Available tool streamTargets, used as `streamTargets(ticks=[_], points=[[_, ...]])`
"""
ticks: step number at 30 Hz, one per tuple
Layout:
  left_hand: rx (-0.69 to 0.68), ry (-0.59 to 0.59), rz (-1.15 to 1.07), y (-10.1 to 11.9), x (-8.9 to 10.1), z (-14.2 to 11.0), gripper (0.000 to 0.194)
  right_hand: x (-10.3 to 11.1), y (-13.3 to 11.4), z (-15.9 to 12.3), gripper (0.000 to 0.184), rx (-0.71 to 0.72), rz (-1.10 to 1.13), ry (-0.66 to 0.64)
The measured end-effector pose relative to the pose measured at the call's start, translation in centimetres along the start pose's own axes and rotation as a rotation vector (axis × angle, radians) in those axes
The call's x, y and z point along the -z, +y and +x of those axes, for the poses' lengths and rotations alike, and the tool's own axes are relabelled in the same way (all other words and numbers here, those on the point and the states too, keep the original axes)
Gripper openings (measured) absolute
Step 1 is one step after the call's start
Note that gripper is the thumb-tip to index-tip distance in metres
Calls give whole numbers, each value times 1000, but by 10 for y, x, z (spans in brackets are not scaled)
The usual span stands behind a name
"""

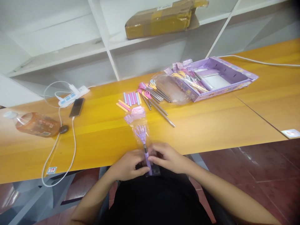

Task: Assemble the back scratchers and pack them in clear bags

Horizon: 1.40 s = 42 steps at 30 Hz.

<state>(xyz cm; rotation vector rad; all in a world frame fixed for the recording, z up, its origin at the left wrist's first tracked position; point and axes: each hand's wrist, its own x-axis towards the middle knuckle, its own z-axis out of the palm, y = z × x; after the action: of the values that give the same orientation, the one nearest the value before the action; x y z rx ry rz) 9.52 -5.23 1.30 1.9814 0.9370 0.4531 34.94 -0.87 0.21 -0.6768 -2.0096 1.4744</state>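
Note:
A purple back scratcher (148, 162) with a claw-like head and a short metal shaft points away from me at the table's front edge. My left hand (130, 165) closes on its purple handle from the left, thumb along the grip. From the other side my right hand (167, 157) pinches the same handle. Clear plastic film surrounds the claw head, and a pink-printed header card (136, 114) lies just beyond it. Farther off are several metal rods with coloured claw heads (161, 97), beside rows of pastel handle sleeves (132, 98).
At the back right, a purple display box (234, 82) holds bagged scratchers, with loose plastic bags (172, 89) against it. On the left are a bottle (37, 124), a phone (77, 107), a power strip (74, 96) and looping cables. A taped carton (159, 22) sits on the shelf.

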Motion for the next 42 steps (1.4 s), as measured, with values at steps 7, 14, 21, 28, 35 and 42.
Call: streamTargets(ticks=[7, 14, 21, 28, 35, 42], points=[[121, 490, -323, -14, -2, -10, 50, -31, -7, -12, 45, -371, 333, -389], [262, 776, -520, -22, 2, 0, 38, -5, -32, 6, 49, -429, -69, -485], [194, 680, -499, -25, -11, -4, 47, 32, -20, 104, 31, 19, -1003, -44], [163, 573, -521, -29, -12, -11, 46, 44, 11, 177, 45, -36, -1031, -129], [176, 445, -318, -23, -7, -12, 48, 60, -1, 204, 40, -28, -921, -241], [166, 452, -301, -22, -6, -12, 45, 65, 2, 225, 43, -42, -846, -329]])
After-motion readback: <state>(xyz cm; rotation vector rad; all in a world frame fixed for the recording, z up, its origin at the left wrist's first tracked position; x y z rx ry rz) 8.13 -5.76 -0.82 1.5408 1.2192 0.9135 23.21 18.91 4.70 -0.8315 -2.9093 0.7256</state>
